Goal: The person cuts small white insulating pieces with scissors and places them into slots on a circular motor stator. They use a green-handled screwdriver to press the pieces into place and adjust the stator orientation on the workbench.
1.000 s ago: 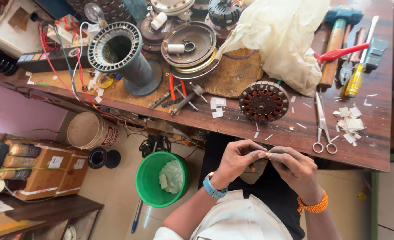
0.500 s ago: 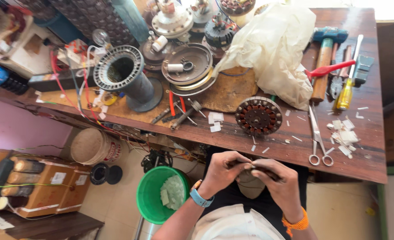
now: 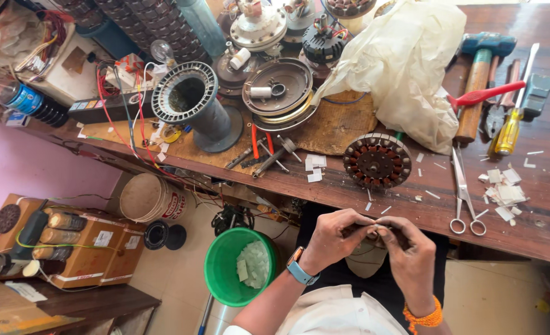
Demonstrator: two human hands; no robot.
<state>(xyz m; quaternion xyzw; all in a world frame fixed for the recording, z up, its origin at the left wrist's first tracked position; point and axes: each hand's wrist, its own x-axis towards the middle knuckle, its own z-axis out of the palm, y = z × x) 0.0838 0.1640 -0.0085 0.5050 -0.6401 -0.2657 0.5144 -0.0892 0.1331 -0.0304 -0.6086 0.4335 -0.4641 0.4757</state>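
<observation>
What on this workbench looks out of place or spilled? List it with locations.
White paper scraps lie strewn over the bench's right end, with stray slivers near the scissors and the wound stator. A crumpled plastic bag sprawls over parts at the back. Both hands, left hand and right hand, pinch something small, off the bench.

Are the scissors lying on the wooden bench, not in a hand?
Yes, the scissors lie on the wooden bench, apart from both hands.

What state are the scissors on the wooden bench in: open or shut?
Shut. The scissors lie flat on the workbench, blades together in one line and the two finger loops side by side, beside paper scraps.
</observation>
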